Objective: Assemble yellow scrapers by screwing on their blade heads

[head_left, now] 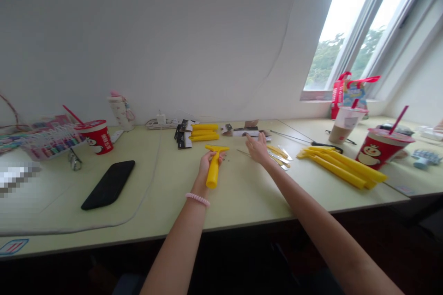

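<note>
My left hand (205, 165) is closed around a yellow T-shaped plastic scraper handle (213, 170), its crossbar facing away and its round grip toward me. Farther right, my right hand (256, 148) reaches low over the table, fingers stretched and somewhat apart, nearest the cardboard packaging (246, 132). A thin metal rod (242, 152) sticks out on its left; where the rod continues is hidden. Beside this hand lie flat yellow pieces with metal blades (279, 156). Tiny dark bits, too small to name, lie between the hands.
More yellow handles (346, 168) are piled at right, near a long thin tool with a black handle (327, 146). Packaged yellow pieces (204, 132) lie at the back. Red cups (100, 137) stand on both sides. A black phone (109, 184) lies left, near a loose cable (147, 189).
</note>
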### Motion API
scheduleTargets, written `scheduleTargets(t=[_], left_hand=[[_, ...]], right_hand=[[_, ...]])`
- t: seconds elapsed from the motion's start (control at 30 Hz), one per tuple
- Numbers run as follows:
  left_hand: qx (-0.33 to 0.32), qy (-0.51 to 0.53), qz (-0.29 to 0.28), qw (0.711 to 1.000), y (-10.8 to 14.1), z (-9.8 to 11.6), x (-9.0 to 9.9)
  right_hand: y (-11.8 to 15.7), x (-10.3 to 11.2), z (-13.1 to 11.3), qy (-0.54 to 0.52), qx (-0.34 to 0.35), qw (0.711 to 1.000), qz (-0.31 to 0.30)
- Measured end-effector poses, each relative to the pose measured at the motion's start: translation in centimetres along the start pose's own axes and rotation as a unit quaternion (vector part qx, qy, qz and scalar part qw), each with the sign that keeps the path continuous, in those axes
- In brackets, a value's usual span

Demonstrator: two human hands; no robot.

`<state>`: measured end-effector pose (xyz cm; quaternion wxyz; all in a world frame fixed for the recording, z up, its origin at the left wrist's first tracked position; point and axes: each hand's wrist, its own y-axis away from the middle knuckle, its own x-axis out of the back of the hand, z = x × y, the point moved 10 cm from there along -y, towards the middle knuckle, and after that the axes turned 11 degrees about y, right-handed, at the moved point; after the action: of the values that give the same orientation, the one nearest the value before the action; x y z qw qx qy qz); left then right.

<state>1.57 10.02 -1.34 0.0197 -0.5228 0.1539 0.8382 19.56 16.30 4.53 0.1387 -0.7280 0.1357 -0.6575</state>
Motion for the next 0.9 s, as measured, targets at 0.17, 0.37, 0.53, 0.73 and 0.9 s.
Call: scheduleTargets(t=[0.17, 0.37, 0.53, 0.73, 0.9], left_hand=[[0.012, 0.012, -0.003, 1.000, 0.4, 0.0, -0.2], [0.007, 0.033, 0.003, 0.999, 0.3, -0.1, -0.2], [-0.023, 0.057, 0.004, 0.998, 0.1, 0.3, 0.0], [-0.112, 0.046, -0.015, 0.993, -0.3, 1.6, 0.3], [-0.118, 0.007, -0.038, 0.992, -0.5, 1.2, 0.0]], right_hand=[[4.1, 2.4, 3.1, -0.072, -0.012, 0.996, 0.043], [10.4, 5.7, 3.7, -0.148, -0.004, 0.980, 0.136], [12.8, 9.2, 0.9, -0.318, 0.045, 0.936, 0.146], [13.5, 7.8, -1.7, -0.593, 0.051, 0.804, 0.012], [14.0, 5.4, -3.0, -0.694, 0.028, 0.718, -0.050]])
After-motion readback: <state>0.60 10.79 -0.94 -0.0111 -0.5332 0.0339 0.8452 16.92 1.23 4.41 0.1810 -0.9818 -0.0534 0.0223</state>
